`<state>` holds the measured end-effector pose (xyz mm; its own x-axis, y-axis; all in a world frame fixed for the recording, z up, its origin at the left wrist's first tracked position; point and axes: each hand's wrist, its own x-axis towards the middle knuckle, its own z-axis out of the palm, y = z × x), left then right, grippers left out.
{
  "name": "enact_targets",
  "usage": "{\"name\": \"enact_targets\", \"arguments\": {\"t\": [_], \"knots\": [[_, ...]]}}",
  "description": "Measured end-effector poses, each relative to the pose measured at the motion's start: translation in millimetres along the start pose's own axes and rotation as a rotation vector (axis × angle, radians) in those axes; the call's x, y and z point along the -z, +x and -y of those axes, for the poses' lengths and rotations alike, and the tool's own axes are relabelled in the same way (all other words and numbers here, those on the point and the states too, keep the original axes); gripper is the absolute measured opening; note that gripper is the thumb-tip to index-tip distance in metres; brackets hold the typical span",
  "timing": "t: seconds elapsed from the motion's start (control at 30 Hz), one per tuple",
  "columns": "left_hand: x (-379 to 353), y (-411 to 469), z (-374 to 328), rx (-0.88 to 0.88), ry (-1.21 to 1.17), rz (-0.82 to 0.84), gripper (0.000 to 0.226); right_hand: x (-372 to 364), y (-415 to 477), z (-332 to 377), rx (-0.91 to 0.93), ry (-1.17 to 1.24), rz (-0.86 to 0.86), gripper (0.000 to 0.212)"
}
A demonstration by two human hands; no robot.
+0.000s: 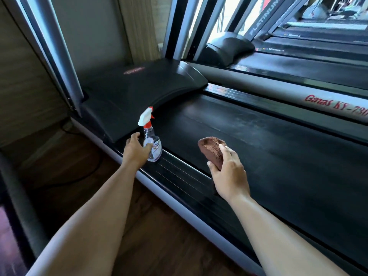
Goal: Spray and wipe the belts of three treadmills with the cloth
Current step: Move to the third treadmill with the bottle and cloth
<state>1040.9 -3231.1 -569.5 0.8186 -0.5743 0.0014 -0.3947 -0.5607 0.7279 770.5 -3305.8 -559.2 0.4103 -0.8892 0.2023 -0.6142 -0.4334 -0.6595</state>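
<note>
Foremost, treadmill belt (pixel 258 146): dark, dust-streaked, spreading beyond and beneath the right hand (pixel 228 176), which hovers over its near edge, presumably poised to wipe. Side rail (pixel 179 170): ribbed strip between the two hands, serving as a shelf. Spray bottle (pixel 152 144): upright on that rail, against the left hand (pixel 136 151); thumb at its body, whether clasped or merely touched cannot be told. Cloth (pixel 212 150): brown, bunched into a pad, pinched between right thumb and fingers.

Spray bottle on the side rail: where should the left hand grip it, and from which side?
Grip the spray bottle at its narrow neck under the white head, coming from the near left with the left hand. It stands upright, and its red trigger faces away towards the belt.
</note>
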Motion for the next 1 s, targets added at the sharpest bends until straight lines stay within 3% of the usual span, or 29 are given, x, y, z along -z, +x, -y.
{"name": "enact_targets", "arguments": {"t": [0.27,0.43,0.7,0.9,1.0], "knots": [[-20,51,10,0.114,-0.172,0.058,0.08,-29,17,6,0.01,0.027,0.018,0.063],[-31,72,4,0.085,-0.292,0.057,0.056,-41,25,4,0.002,0.025,0.037,0.063],[-38,83,2,0.046,-0.258,-0.056,0.037,-46,34,-2,-0.028,0.03,0.03,0.063],[-36,68,-4,0.063,-0.351,-0.088,0.03,-45,34,-7,-0.043,0.033,0.007,0.061],[-35,61,-10,0.047,-0.458,-0.118,0.038,-40,32,-7,-0.044,0.033,0.003,0.061]]}}
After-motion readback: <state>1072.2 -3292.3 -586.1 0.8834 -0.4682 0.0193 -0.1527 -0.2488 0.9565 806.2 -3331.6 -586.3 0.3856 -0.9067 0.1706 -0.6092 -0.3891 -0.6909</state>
